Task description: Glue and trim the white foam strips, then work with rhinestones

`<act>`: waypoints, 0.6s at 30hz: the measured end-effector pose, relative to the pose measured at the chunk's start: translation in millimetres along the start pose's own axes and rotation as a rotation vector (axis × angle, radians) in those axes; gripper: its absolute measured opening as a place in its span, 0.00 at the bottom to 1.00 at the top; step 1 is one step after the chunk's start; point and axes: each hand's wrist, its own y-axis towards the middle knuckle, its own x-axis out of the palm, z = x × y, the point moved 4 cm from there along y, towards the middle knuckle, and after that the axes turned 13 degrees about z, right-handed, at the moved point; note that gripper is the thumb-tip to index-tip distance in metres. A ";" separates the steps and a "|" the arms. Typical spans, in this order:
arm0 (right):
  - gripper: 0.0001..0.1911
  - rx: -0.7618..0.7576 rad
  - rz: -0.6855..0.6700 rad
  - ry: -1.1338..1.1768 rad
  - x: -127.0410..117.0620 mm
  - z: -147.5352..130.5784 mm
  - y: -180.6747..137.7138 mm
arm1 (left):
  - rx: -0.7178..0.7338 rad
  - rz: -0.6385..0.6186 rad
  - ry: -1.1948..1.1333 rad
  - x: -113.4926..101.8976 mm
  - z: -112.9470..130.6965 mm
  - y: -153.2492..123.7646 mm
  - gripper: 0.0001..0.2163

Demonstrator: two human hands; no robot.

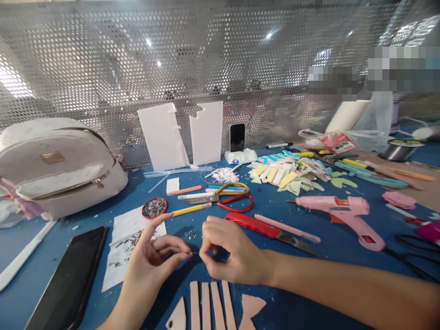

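My left hand (154,256) and my right hand (230,254) meet low over the blue table (41,266), fingertips almost touching. Both pinch something very thin, perhaps a needle or thread, too small to name; the left index finger sticks up. Pink foam strips (209,305) lie just below the hands. A round lid of glitter (154,207) and a white paper sheet (125,245) sprinkled with glitter sit beside my left hand. A red-handled knife (268,231) lies just beyond my right hand.
A black phone (70,279) lies at the left, a white backpack (55,167) behind it. Scissors (227,197), pencils, a pink glue gun (343,215), foam scraps (285,174) and white foam boards (185,135) stand before a perforated metal wall.
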 end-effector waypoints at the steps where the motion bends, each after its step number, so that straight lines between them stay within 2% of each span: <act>1: 0.11 -0.001 -0.001 -0.001 0.0 0.0 0.1 | 0.000 0.001 0.002 0.0 -0.1 0.1 0.35; 18: 0.10 -0.019 -0.037 -0.003 1.9 0.2 0.5 | 0.025 -0.002 -0.011 1.5 0.2 -1.1 0.33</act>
